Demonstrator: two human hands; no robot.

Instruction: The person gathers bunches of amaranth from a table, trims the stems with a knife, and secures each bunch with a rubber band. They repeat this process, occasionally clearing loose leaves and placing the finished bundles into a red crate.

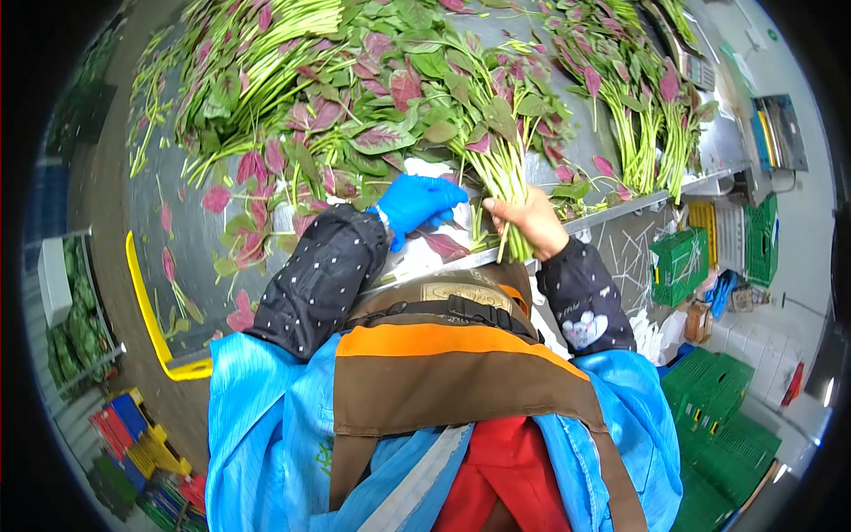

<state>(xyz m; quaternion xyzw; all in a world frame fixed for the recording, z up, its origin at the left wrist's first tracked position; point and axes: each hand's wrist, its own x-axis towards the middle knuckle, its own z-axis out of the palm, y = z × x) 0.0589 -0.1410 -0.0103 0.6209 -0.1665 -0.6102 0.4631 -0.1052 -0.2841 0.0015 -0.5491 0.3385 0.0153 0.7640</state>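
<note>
My right hand, bare, is closed round the pale green stems of a bunch of amaranth. The bunch's green and purple leaves fan out away from me over the table, and its stem ends come near the front edge. My left hand, in a blue glove, is just left of those stems, apart from them. Its fingers are loosely bent and the thumb is spread, with nothing visible in it. White plastic and a purple leaf lie under and beside the glove.
Heaped amaranth covers much of the metal table. More bunches lie at its right end near a scale. A yellow edge bounds the left corner. Green crates stand on the floor at right.
</note>
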